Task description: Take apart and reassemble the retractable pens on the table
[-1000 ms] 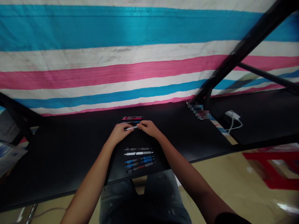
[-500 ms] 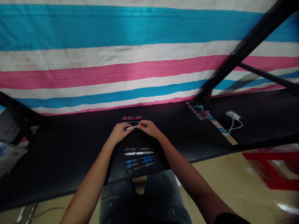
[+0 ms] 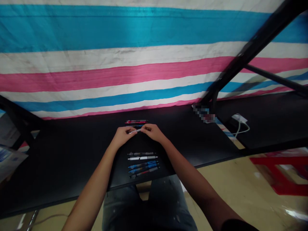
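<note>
Between my two hands is a slim pen (image 3: 139, 130) with a pale barrel, held roughly level above the black table. My left hand (image 3: 123, 134) pinches its left end, and my right hand (image 3: 152, 131) pinches its right end; the fingers hide both tips. Just beyond the hands lie a red pen (image 3: 136, 122) and a dark one beside it, with a blue pen partly covered by my fingers. Nearer my body is a row of several pens: a dark grey pen (image 3: 141, 154), a white pen (image 3: 142, 158), blue pens (image 3: 143, 165) and a dark pen with a reddish barrel (image 3: 144, 173).
The black table (image 3: 72, 154) meets a striped sheet (image 3: 120, 73) at the back. A blurred-out item (image 3: 204, 113) lies at the back right. On the neighbouring table sits a white charger (image 3: 240, 119) with a cable. A red plastic stool (image 3: 276, 179) stands on the floor at right.
Almost nothing differs. Both hands keep their pinch on the pen, which has shifted very slightly between the fingers; the other pens lie as before.
</note>
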`<action>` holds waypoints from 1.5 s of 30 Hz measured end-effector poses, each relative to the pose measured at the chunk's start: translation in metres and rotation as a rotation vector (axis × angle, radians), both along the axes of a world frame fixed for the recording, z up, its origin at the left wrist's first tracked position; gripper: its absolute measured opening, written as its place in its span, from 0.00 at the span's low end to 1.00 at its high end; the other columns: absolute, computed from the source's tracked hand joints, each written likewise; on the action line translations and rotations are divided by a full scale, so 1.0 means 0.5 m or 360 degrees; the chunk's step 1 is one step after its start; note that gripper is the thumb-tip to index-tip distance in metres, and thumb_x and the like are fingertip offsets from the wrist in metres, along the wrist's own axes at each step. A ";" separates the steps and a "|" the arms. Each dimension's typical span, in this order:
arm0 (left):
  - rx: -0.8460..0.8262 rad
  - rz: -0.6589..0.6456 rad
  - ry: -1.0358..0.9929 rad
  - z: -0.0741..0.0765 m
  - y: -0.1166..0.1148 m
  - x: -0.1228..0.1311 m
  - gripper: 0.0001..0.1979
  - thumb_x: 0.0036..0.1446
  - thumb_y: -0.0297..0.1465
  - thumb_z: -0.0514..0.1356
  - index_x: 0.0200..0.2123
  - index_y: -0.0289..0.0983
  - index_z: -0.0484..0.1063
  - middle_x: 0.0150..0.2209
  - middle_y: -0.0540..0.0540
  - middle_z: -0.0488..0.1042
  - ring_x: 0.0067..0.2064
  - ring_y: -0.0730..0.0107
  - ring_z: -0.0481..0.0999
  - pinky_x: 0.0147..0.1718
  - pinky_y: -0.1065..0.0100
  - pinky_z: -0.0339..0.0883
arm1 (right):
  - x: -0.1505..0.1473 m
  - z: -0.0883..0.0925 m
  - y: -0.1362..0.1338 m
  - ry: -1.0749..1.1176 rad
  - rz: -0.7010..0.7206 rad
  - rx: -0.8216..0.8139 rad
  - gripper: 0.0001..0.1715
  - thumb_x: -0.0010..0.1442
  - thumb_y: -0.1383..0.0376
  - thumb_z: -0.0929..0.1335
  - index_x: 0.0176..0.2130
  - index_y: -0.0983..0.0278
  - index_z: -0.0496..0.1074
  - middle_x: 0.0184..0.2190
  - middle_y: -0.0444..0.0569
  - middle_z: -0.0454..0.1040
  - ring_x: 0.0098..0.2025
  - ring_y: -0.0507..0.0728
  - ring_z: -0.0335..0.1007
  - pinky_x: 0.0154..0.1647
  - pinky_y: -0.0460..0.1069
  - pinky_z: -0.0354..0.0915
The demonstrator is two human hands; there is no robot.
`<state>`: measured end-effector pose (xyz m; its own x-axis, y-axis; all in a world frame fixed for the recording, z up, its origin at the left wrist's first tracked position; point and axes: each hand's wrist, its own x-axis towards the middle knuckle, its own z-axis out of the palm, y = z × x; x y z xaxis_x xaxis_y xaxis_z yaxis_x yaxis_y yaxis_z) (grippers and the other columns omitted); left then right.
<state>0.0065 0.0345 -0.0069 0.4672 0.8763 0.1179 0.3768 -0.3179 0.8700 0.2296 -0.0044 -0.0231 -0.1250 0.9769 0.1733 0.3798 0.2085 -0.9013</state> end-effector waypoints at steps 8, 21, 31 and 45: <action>-0.0533 0.0306 -0.0924 0.022 0.011 -0.018 0.23 0.53 0.47 0.68 0.41 0.33 0.77 0.45 0.35 0.82 0.36 0.64 0.81 0.31 0.67 0.74 | 0.003 0.003 0.000 0.0065 -0.0138 0.0023 0.15 0.59 0.54 0.71 0.35 0.63 0.79 0.27 0.46 0.75 0.28 0.54 0.66 0.32 0.49 0.60; -0.1415 -0.0097 -0.1791 0.039 -0.013 0.013 0.22 0.69 0.46 0.51 0.27 0.37 0.63 0.29 0.48 0.67 0.23 0.75 0.64 0.27 0.67 0.66 | -0.016 0.001 -0.008 0.0087 0.0077 -0.0080 0.15 0.60 0.55 0.71 0.36 0.64 0.81 0.25 0.45 0.76 0.27 0.53 0.69 0.32 0.48 0.62; -0.1402 -0.0089 -0.1997 0.042 -0.016 0.015 0.26 0.70 0.46 0.41 0.28 0.36 0.64 0.29 0.47 0.62 0.22 0.74 0.57 0.25 0.67 0.59 | -0.019 -0.005 -0.004 0.0040 0.0004 -0.0039 0.10 0.59 0.60 0.71 0.37 0.64 0.78 0.26 0.44 0.74 0.28 0.53 0.65 0.32 0.48 0.62; -0.1386 0.0069 -0.2037 0.043 -0.008 0.008 0.20 0.68 0.42 0.44 0.27 0.37 0.62 0.28 0.49 0.61 0.21 0.75 0.54 0.24 0.68 0.58 | -0.020 -0.001 -0.004 0.0036 -0.0047 0.0001 0.10 0.59 0.58 0.70 0.33 0.63 0.74 0.23 0.42 0.69 0.26 0.52 0.61 0.30 0.47 0.59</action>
<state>0.0108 0.0305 0.0144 0.4296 0.8935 -0.1309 -0.7430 0.4321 0.5111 0.2194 -0.0063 -0.0238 -0.0922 0.9800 0.1762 0.3652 0.1979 -0.9096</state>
